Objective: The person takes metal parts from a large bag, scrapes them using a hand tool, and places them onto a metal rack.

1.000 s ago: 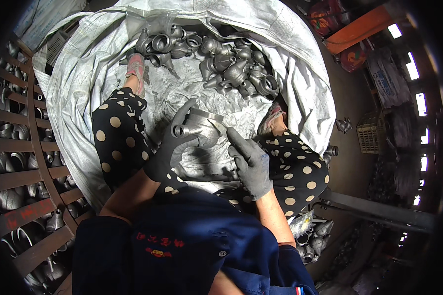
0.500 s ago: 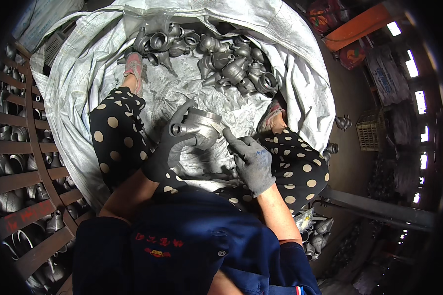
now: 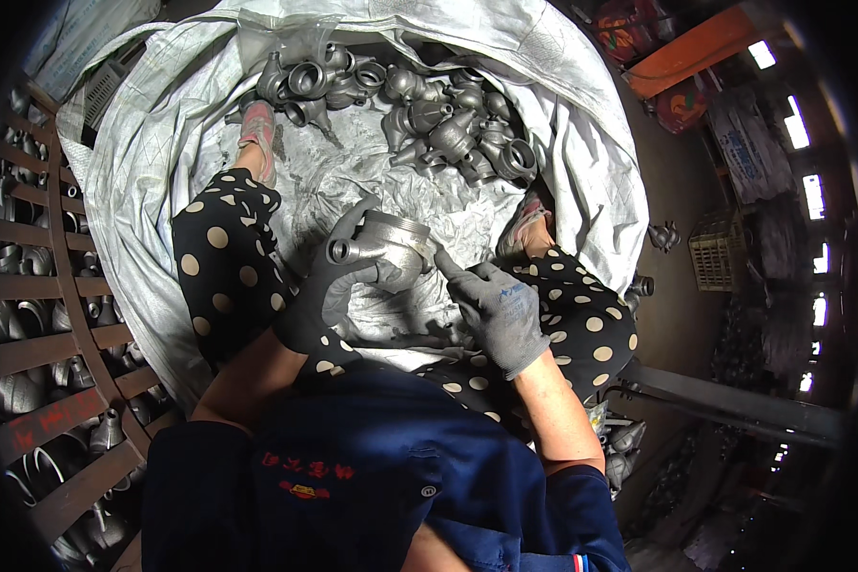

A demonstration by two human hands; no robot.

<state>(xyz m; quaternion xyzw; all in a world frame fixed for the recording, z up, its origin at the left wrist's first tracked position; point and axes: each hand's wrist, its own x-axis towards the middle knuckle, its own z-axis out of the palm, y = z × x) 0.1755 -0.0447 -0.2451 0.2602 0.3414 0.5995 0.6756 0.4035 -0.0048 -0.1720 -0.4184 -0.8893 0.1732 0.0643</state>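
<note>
A grey metal casting (image 3: 400, 253) with a wide round threaded mouth and a short side pipe is held up over the white sheeting. My left hand (image 3: 326, 294), in a dark grey glove, grips it from the left with thumb and fingers round its body. On the casting's right side is my right hand (image 3: 500, 313), in a lighter grey glove. Its index finger stretches toward the casting's rim and the other fingers are curled in. Something thin seems to lie at that fingertip, too small to name.
Piles of similar castings (image 3: 453, 133) lie on the white woven sack (image 3: 591, 181) beyond my hands. My legs stretch along both sides. A rusty slatted rack (image 3: 62, 238) with more castings stands at left. At right are a plastic crate (image 3: 715, 253) and a metal bar (image 3: 734, 400).
My right hand has shifted slightly right and toward me, its index finger still near the casting. The casting and my left hand stay almost where they were.
</note>
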